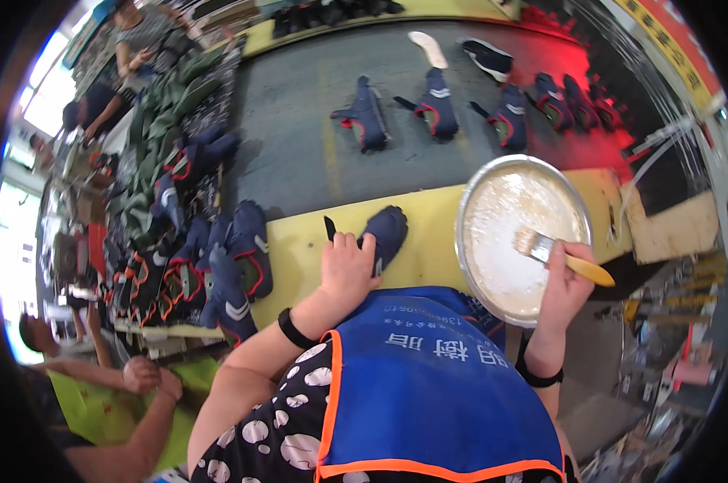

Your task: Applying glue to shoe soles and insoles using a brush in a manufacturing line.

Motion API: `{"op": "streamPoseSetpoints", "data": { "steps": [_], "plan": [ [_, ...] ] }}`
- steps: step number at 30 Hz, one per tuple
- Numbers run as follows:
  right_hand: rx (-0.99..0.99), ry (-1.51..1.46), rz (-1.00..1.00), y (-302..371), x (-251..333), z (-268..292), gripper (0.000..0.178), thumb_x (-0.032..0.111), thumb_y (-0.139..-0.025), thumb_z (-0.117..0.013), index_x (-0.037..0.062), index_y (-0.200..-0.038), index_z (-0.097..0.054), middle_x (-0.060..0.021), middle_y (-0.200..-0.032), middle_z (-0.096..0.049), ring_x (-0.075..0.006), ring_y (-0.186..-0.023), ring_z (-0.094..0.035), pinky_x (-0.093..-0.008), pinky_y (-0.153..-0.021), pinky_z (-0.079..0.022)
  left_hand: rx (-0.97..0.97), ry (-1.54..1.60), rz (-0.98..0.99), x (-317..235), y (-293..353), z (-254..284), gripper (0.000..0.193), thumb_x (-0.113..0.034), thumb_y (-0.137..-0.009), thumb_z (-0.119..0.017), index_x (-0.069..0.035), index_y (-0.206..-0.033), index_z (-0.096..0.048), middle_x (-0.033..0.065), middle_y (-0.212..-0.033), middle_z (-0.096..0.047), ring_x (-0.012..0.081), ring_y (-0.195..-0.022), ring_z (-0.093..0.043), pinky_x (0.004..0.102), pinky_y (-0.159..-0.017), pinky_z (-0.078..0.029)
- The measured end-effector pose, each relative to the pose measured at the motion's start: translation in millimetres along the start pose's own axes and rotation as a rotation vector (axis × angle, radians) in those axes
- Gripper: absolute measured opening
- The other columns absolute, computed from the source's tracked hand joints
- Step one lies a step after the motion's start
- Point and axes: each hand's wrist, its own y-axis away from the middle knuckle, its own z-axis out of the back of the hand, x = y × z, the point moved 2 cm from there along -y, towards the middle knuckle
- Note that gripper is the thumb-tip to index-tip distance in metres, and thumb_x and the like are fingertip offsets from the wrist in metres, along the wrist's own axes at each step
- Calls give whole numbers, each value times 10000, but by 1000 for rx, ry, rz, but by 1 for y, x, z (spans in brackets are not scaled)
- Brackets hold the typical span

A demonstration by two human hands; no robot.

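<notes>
With fingers wrapped round it, my left hand [348, 267] holds a navy shoe upper [389, 232] at the edge of a yellow bench board [295, 241]. A black strap [330, 228] sticks out beside that hand. My right hand [566, 283] grips a flat brush [587, 269] by its yellow wooden handle. The bristles are down against the white paste in a round metal basin [464, 233], which sits to the right of the shoe upper.
Ahead runs a grey conveyor belt [283, 129] carrying several navy shoe uppers [438, 105], a black shoe [486, 59] and a pale insole [428, 48]. Red light falls on its right end. Piled shoe uppers [247, 241] lie at left, near another person's clasped hands [150, 378].
</notes>
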Motion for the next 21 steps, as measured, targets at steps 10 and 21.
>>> {"op": "streamPoseSetpoints", "data": {
  "steps": [10, 21],
  "plan": [
    [8, 288, -60, 3, -32, 4, 157, 93, -903, -759, -1, -1003, -681, -77, -902, -699, -142, -769, -678, -263, -678, -546, 20, 441, 248, 70, 0, -13, 1001, -504, -660, -887, -118, -1473, -449, 244, -1104, -599, 401, -1036, -625, 470, -845, -533],
    [147, 500, -140, -8, -37, -2, 201, 163, -838, -802, 16, -938, -709, -99, -862, -702, -229, -729, -700, -319, -660, -558, 278, 1901, 294, 62, -31, -29, 644, -5, -854, -610, -5, -1469, -420, 193, -1284, -620, 285, -1006, -704, 366, -879, -583]
  ]
}}
